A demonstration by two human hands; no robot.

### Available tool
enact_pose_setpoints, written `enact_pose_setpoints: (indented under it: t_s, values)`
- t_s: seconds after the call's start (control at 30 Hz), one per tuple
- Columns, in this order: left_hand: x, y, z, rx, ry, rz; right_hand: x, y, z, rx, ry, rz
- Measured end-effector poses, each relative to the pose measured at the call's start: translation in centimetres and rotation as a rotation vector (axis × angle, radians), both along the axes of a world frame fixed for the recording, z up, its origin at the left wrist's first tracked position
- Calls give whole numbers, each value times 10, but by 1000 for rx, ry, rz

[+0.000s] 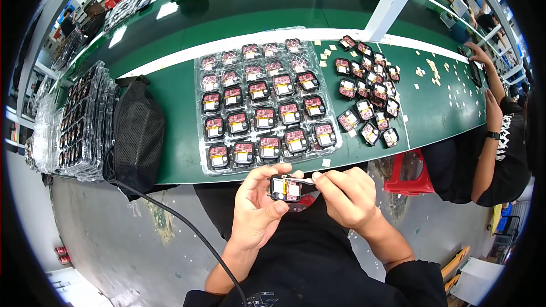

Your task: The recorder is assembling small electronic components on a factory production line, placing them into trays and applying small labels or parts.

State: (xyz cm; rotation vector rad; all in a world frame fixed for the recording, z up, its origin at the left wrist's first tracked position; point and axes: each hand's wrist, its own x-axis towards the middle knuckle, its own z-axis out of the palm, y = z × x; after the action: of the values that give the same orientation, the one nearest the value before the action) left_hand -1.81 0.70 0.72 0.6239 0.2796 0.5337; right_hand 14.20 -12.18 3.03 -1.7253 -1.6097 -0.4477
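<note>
My left hand [257, 207] is raised palm-in below the green table's [170, 96] edge, fingers curled around a small black square module with a red circuit board [286, 189]. My right hand [344, 193] pinches its upper edge, knuckles up.
</note>
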Motion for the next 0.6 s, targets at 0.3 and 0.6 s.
enact_pose_setpoints:
  t_s: [0.3,0.6]
  values:
    - [0,-1,1,6,12,16,0,1,-4,-13,273,13]
    - [1,-2,-1,16,25,17,0,1,-1,-88,553,44]
